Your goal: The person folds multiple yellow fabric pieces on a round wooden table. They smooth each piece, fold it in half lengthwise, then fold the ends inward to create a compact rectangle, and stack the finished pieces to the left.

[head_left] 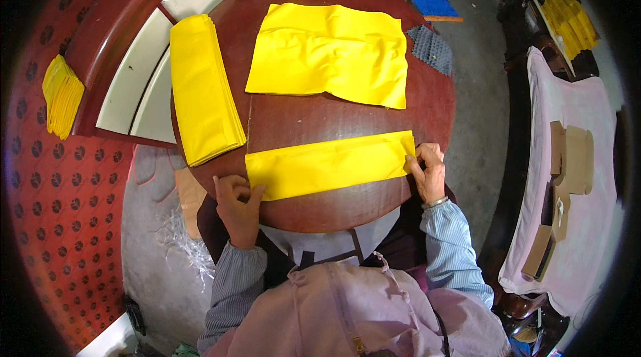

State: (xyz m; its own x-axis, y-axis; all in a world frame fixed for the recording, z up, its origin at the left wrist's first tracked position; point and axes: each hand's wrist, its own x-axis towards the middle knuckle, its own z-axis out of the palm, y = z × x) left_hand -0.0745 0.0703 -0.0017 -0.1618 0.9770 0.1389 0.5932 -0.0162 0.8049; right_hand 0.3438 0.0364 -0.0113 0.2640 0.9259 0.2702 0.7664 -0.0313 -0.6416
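A long folded strip of yellow fabric (330, 165) lies near the front edge of the round red-brown table (287, 117). At its left end, my left hand (238, 209) pinches the lower corner between thumb and fingers. My right hand (429, 169) grips the other end, thumb over the fabric and fingers curled at the edge. Farther back a wider yellow fabric sheet (330, 53) is spread out, slightly wrinkled. A stack of folded yellow fabric strips (205, 90) rests along the table's left edge.
A grey bumpy mat piece (431, 50) sits at the table's right rim. To the right, open cardboard boxes (561, 197) lie on a pink-covered bench (521, 250). More folded yellow fabric (62, 98) is at far left, beside a red-and-cream seat (133, 67). A blue mat (431, 2) lies beyond.
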